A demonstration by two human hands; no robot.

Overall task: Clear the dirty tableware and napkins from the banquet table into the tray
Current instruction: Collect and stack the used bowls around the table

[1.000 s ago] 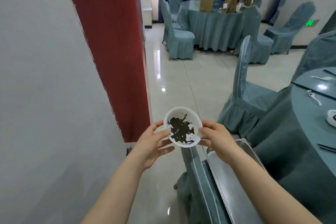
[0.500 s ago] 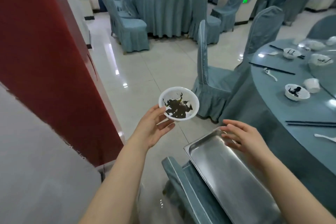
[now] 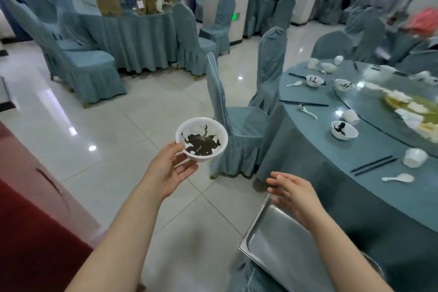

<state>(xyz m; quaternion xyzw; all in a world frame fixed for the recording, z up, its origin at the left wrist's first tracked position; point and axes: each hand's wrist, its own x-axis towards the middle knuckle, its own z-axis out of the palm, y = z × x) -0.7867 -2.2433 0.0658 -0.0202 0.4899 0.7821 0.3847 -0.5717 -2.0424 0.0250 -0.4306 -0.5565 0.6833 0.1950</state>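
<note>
Over the tiled floor, left of the tray, the left hand held a small white round bowl smeared with dark leafy residue, its grip pinching the bowl's near rim and underside between thumb and fingers, bowl roughly level and well clear of everything. Right hand hovered palm-down over the far end of the rectangular stainless steel tray, fingers spread, holding nothing; couldn't tell if it touched the rim. Tray looked bare, sitting on what seemed to be a blue-covered chair seat at bottom of view, just beside the round blue-clothed banquet desk. Desk was loaded: another dirty white bowl, a white cup on its side, black chopsticks, a white ceramic spoon, more bowls and spoons further round, crumpled napkins on the glass turntable. Judged step: first bowl in transit to the tray, so the task was barely started. Next move likely called for swinging the left hand right and down, setting the bowl flat in a tray corner to leave room for stacking, right hand steadying the tray if needed. Risk as I read it: tipping the bowl en route would drop residue on the floor; tray on a soft seat could rock under an off-centre load.
</note>
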